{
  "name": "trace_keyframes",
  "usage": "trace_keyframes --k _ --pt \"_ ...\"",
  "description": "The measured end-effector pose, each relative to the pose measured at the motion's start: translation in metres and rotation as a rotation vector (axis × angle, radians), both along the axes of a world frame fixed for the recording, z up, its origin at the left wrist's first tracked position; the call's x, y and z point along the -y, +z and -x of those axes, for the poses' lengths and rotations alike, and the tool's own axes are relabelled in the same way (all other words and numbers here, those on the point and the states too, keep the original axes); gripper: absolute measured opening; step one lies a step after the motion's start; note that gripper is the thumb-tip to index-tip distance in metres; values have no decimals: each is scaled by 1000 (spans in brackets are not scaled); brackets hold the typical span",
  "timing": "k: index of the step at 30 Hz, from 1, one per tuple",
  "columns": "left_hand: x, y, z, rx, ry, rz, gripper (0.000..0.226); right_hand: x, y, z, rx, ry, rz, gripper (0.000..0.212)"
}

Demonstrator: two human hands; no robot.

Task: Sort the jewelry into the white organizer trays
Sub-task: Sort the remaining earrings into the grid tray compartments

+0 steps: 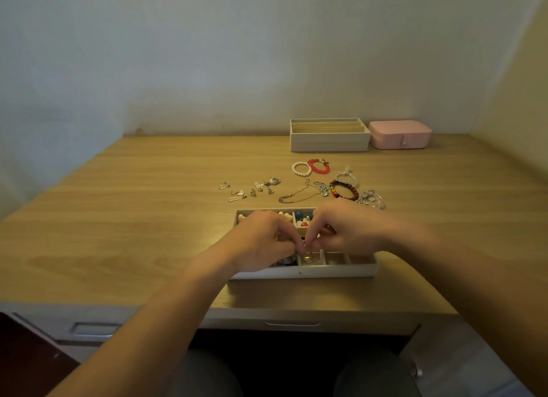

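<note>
Left hand (264,242) and right hand (347,230) both over the near white tray (302,273), fingers curled, fingertips meeting at the tray's middle. Looks like a pinch, but whatever is between them is too small to make out, so can't tell if either hand holds anything. Gold ring (308,258) sits in a front compartment right under the fingertips; contact with it unclear.

Near tray is at the front of the wooden desk (148,204), partly hidden by the hands. Far compartments hold white pieces (286,215) and blue and red beads (300,217). Dark items (286,260) are in the front compartment left of the ring.

Loose jewelry lies on the desk just behind the tray:
- earrings (252,189) scattered on the left
- silver chain (296,195) in the middle
- brown bead bracelet (344,190) to the right
- clear bracelet (370,199) at far right
- pearl bracelet (301,169) and red bracelet (318,166) further back, touching
- white band (345,175) beside them

Second white tray stack (329,141) with long slots stands at the back by the wall, pink case (400,134) just beside it on the right.
</note>
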State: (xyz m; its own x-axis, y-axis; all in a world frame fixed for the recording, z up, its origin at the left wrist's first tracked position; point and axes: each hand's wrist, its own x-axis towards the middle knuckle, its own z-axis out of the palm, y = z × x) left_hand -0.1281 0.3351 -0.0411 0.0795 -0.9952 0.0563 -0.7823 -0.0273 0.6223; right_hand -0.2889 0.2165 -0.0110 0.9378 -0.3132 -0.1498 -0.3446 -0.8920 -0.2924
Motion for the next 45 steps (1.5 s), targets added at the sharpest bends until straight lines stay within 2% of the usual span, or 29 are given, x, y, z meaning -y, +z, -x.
trace_keyframes --k 7,11,14,18,22,25,29,34,37,39,42,45 --pt "6 -4 6 113 -5 -51 22 6 -5 2 -8 -15 -88 20" --pt "5 5 -2 34 21 -29 23 14 -2 -3 110 -84 -170 17" --pt "5 18 -21 -29 105 18 20 24 2 -21 216 -115 -200 15" --pt "20 14 -64 -42 362 92 21 37 1 -54 312 -173 -232 16" --pt "48 -4 -105 33 539 54 20 54 -11 -89 349 -272 -230 18" --pt "72 -14 -114 135 574 -9 5 67 -16 -111 345 -361 -205 30" --pt "92 -16 -110 340 639 -6 24 82 -19 -124 347 -402 -225 36" --pt "102 -18 -108 367 613 -6 22 97 -22 -126 371 -378 -272 31" --pt "103 -19 -113 319 608 -36 14 100 -23 -126 393 -368 -307 25" --pt "102 -20 -116 204 590 -42 11 98 -21 -124 410 -371 -319 21" --pt "96 -13 -111 6 567 61 9 88 -18 -117 438 -372 -364 16" --pt "85 1 -99 -121 549 148 12 77 -12 -110 435 -338 -468 20"
